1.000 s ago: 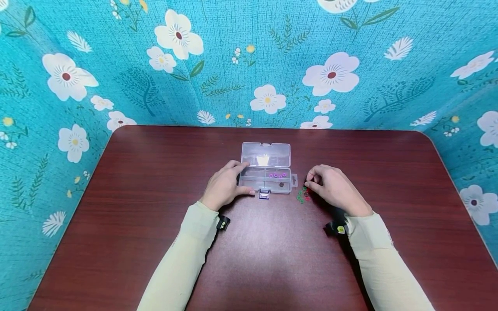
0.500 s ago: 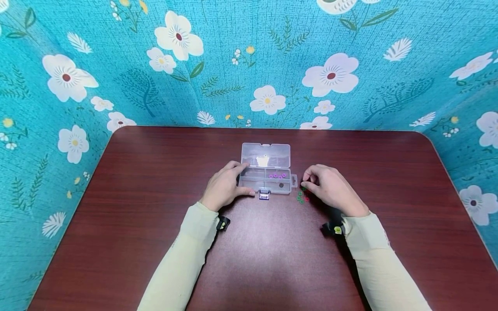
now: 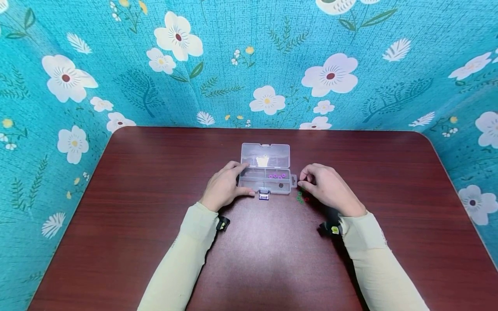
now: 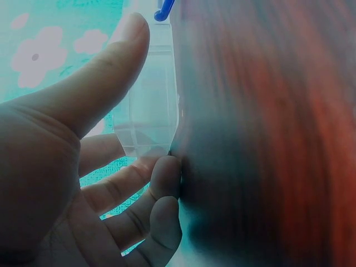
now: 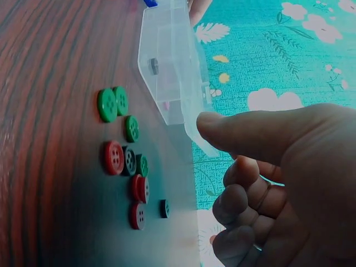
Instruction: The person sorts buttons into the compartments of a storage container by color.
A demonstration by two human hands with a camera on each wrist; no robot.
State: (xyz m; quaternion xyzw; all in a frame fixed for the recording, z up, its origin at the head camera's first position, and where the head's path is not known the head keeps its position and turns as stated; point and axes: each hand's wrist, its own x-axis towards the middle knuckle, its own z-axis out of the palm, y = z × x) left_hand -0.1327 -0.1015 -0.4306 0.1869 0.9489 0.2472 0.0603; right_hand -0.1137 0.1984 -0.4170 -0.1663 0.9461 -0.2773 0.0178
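Observation:
A clear plastic compartment box (image 3: 253, 183) lies on the table with its lid (image 3: 276, 154) folded back and its blue-edged latch (image 3: 263, 196) at the front. My left hand (image 3: 221, 185) grips its left end, thumb along the front edge. Several purple buttons (image 3: 275, 176) sit in the back right compartment, and a dark button (image 3: 281, 185) in the front right one. Thumb and forefinger of my right hand (image 3: 330, 186) pinch together beside the box's hanging tab (image 3: 294, 179), a small dark button at their tips; the thumb hides it in the right wrist view.
Right of the box lie loose green buttons (image 5: 107, 105), red buttons (image 5: 114, 157) and black buttons (image 5: 165, 208), close together under my right hand. A blue flowered cloth (image 3: 268, 65) hangs behind the brown table (image 3: 175, 151).
My right hand has moved left from over the loose buttons to the box's right end, the dark speck at its fingertips moving along. The left hand and box have stayed put.

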